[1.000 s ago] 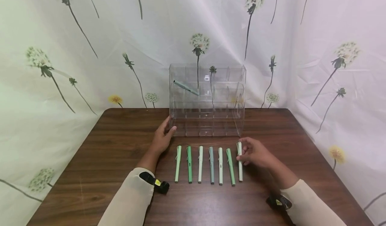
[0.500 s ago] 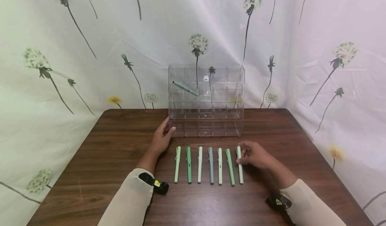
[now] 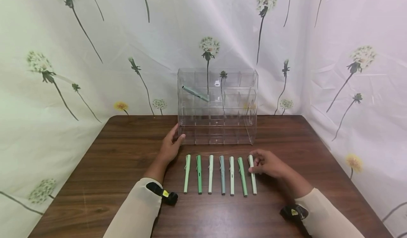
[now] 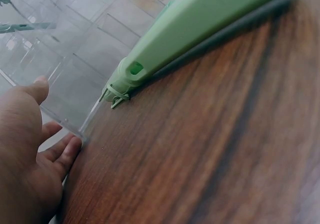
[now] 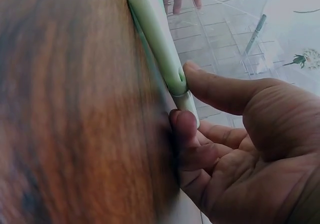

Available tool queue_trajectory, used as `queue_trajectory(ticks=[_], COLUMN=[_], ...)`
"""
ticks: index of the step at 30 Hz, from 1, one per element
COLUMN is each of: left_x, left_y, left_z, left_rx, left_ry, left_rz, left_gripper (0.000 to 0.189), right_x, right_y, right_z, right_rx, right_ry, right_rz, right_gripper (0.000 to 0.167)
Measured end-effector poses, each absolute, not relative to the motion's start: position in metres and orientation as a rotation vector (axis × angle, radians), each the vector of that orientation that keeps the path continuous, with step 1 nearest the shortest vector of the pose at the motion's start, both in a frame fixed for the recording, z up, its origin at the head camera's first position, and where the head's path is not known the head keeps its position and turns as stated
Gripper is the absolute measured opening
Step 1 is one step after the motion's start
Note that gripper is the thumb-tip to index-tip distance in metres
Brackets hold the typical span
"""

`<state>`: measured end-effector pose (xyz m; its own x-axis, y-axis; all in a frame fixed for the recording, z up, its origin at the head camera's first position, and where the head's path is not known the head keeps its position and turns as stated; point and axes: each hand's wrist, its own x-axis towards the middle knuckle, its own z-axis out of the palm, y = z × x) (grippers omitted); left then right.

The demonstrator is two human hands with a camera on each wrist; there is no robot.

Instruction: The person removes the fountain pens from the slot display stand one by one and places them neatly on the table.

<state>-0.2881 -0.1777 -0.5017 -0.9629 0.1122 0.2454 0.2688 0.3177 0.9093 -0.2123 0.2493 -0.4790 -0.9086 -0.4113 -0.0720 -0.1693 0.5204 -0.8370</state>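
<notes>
Several pens in greens, pale tints and grey-blue lie in a row on the wooden table (image 3: 203, 213). At the row's right end, my right hand (image 3: 268, 164) pinches a pale green-white pen (image 3: 253, 181) near its cap, thumb on one side and fingertips on the other. In the right wrist view, this pen's barrel (image 5: 157, 39) points away from the hand. My left hand (image 3: 170, 146) rests at the lower left side of a clear acrylic organizer (image 3: 217, 134), thumb at its front corner. In the left wrist view, a light green pen (image 4: 190, 34) lies beside that corner.
A grey-green pen (image 3: 195, 93) leans slantwise inside an upper-left compartment of the organizer. Behind the table hangs a white cloth (image 3: 159, 36) printed with dandelions. The dark green pen (image 3: 199, 174) and grey-blue pen (image 3: 222, 174) lie with gaps between neighbours.
My right hand has drawn the rightmost pen slightly toward me, and its cap end has tilted a little left. The left hand stays at the organizer.
</notes>
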Motion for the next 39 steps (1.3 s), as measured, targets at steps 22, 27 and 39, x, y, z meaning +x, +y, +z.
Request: queue_trajectory(ticks=[22,27,39], left_x=[-0.2870,-0.2870,-0.2874], left_y=[-0.1776,-0.1780,-0.1789], left_z=[-0.5036,-0.5028,-0.5018], left_rx=[-0.367,-0.370,-0.367], left_ry=[-2.416,-2.422,-2.439], left_rz=[-1.749,-1.746,-1.735], left_gripper=[0.069,0.069,0.070], right_x=[-0.2139,-0.2146,-0.2161], right_y=[0.2506,0.2509,0.2514], right_z=[-0.4814,-0.4809,-0.4830], right_rx=[-0.498,-0.463,-0.375], right_ry=[2.537,2.520,2.483], right_rz=[-1.225,-1.237,-1.347], right_gripper=[0.069,0.068,0.064])
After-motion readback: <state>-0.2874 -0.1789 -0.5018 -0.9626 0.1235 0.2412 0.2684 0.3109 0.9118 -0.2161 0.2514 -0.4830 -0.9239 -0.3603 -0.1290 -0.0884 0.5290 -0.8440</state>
